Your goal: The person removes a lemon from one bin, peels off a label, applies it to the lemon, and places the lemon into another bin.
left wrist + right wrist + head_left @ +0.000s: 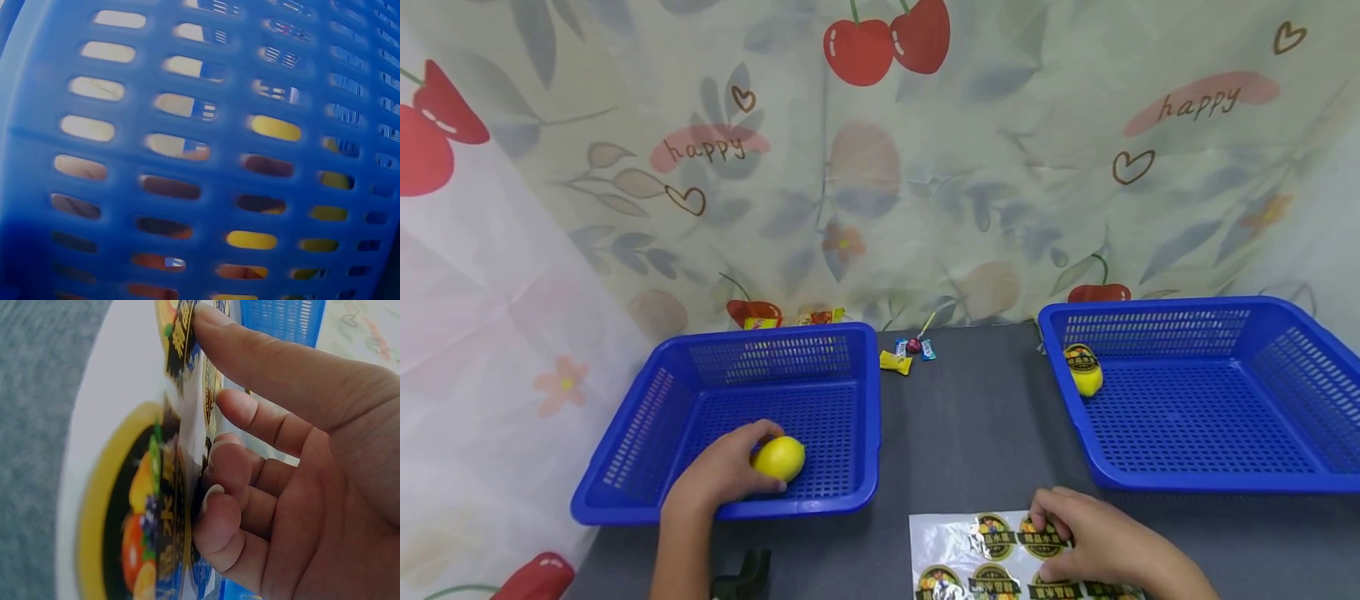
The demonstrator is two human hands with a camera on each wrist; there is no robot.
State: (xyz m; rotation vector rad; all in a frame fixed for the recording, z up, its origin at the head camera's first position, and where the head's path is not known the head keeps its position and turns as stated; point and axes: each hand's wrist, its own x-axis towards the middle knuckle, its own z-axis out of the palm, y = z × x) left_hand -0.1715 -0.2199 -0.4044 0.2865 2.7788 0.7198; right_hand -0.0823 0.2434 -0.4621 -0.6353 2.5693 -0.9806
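While gripping: lemon (left basket).

Two baskets left and right on table, lemon in each, sticker sheet in front, sweets behind

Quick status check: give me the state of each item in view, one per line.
Left hand: gripping the bare lemon.
Bare lemon: in the left basket, no sticker visible.
Left basket: upright, holds one lemon.
Right hand: fingers curled on the sticker sheet.
Sticker sheet: flat on the table, some stickers left.
Labelled lemon: stickered, in the right basket.
Right basket: upright, holds one lemon.
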